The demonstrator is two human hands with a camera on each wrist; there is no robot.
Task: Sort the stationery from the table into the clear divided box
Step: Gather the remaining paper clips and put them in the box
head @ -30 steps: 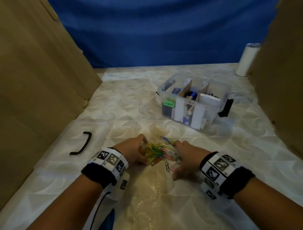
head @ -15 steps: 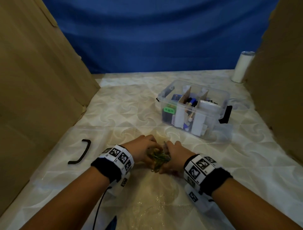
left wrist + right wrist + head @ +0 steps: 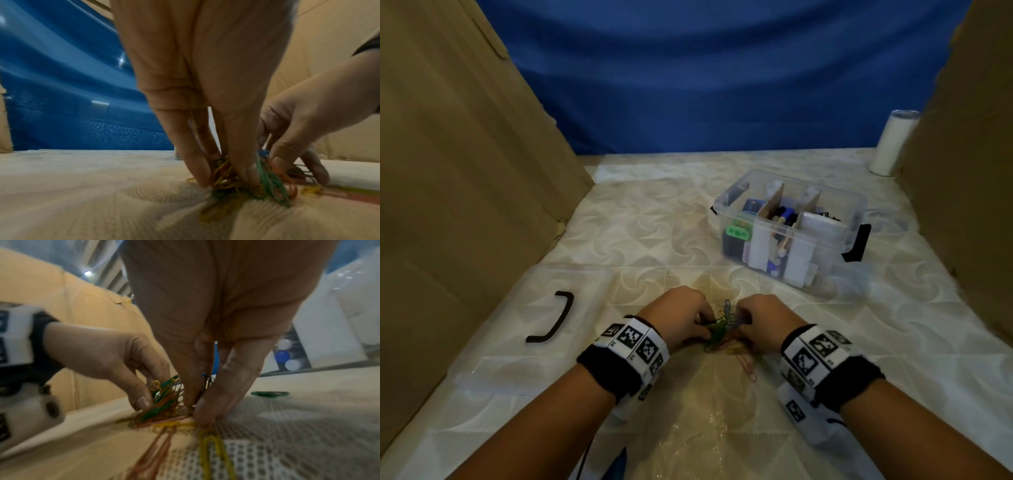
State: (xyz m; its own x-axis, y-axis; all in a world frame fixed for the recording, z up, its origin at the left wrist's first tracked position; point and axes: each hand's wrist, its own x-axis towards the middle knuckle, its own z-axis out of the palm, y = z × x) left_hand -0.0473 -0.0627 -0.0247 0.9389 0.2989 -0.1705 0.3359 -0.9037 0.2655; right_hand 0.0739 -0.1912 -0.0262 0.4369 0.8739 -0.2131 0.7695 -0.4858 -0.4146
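A heap of coloured paper clips [image 3: 722, 325] lies on the table in front of me, squeezed between both hands. My left hand [image 3: 681, 317] pinches the heap from the left, fingertips down on the clips [image 3: 228, 177]. My right hand [image 3: 758, 318] pinches the same heap [image 3: 164, 400] from the right. A few red and yellow clips [image 3: 744, 363] lie loose just behind the hands, nearer to me. The clear divided box [image 3: 726, 202] stands beyond, to the right, with cardboard dividers and stationery in its compartments.
A black curved handle [image 3: 558, 317] lies on the table to the left. Cardboard walls [image 3: 458, 171] rise on both sides, with a blue backdrop behind. A white cylinder [image 3: 892, 142] stands at the far right. One green clip [image 3: 269, 394] lies apart on the cloth.
Both hands moved together from either side of the spread clips, gathering them into a tight heap now pinched between the fingers.
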